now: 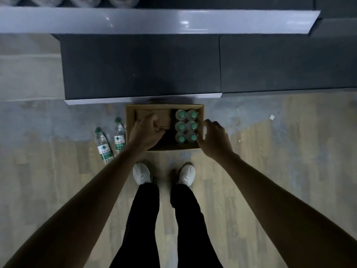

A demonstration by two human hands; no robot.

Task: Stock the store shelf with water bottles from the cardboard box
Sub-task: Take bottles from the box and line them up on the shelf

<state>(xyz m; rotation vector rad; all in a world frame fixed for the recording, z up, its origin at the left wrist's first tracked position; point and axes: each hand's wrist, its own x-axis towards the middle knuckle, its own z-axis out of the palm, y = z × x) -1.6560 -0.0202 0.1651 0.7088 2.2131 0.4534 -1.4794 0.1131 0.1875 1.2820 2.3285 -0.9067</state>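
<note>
- A cardboard box (164, 127) sits on the floor (270, 151) at the centre of the frame, just below the dark bottom shelf (143, 74).
- Six water bottles (186, 126) with green caps stand upright in the right part of the box, two by three.
- The left hand (147, 133) reaches into the left part of the box, fingers curled together; what they grip cannot be told.
- The right hand (214, 140) curls loosely at the box's right wall, beside the bottles.
- Two more bottles (111, 141) lie on the floor left of the box.
- White shoes (164, 174) stand below the box.
</note>
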